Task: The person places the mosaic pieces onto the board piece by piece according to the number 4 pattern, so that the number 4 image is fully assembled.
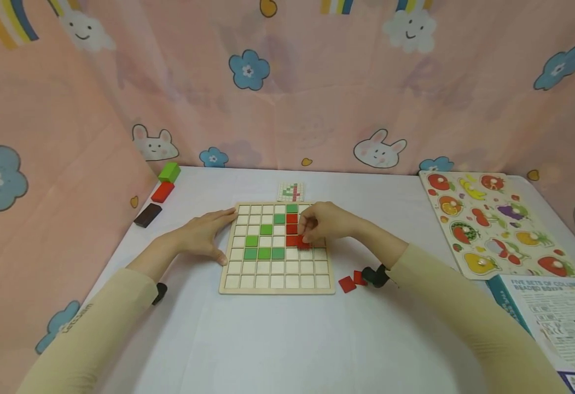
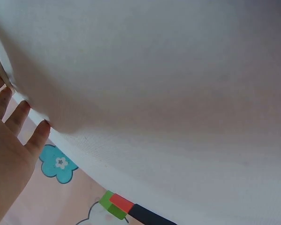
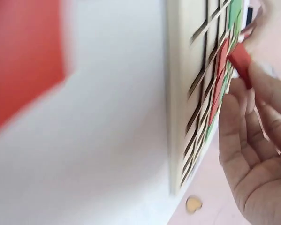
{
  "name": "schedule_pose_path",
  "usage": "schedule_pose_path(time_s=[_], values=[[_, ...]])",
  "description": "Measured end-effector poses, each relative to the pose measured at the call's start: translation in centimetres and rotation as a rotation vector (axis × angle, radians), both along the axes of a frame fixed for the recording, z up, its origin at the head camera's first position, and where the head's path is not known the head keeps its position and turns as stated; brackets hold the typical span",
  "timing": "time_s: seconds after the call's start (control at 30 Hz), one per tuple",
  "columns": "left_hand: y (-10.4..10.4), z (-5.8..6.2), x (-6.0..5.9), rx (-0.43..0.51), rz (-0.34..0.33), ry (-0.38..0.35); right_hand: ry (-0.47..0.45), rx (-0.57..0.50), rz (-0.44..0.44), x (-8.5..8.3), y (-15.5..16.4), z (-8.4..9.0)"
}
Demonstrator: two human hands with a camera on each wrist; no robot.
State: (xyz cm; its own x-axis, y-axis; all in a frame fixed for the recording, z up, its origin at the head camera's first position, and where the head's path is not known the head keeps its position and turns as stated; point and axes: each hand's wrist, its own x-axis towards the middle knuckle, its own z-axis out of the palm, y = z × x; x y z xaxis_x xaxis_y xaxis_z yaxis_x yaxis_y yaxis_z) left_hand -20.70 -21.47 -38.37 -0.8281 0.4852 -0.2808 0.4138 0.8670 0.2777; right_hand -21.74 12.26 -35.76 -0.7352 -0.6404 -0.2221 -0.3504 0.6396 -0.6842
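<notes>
A wooden grid board (image 1: 277, 282) lies on the white table, with several green tiles (image 1: 265, 253) and red tiles (image 1: 291, 229) set in its squares. My right hand (image 1: 330, 221) pinches a red tile (image 3: 241, 61) between thumb and fingers, just over the board, to the right of the lowest red tile in the column. At the board's left side my left hand (image 1: 203, 235) rests with fingers spread, thumb near the lower left edge and fingertips at the upper left corner. A small pattern card (image 1: 291, 192) with a green and red grid lies behind the board.
Loose red tiles (image 1: 347, 284) lie right of the board, near the right wrist. Green (image 1: 169, 172), red (image 1: 162, 192) and black (image 1: 147, 215) blocks line the table's left edge. A fruit puzzle board (image 1: 504, 224) and a box (image 1: 553, 317) occupy the right side.
</notes>
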Motion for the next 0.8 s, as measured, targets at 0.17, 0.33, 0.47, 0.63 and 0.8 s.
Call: schedule_pose_path(time_s=[0.17,0.33,0.47,0.63,0.8], values=[[0.1,0.1,0.0,-0.001,0.004,-0.008,0.024,-0.007,-0.008,0.7,-1.8,-0.3],[0.0,0.1,0.0,-0.003,0.002,-0.006,0.066,0.031,0.0,1.5,-2.9,-0.6],[0.0,0.2,0.1,0.0,0.003,-0.009,0.129,0.065,0.039,1.9,-3.0,-0.8],[0.0,0.2,0.0,0.003,0.003,-0.01,0.135,0.071,0.088,1.8,-1.6,-0.4],[0.0,0.1,0.0,0.0,0.008,-0.011,0.026,0.069,0.18,1.6,1.4,0.0]])
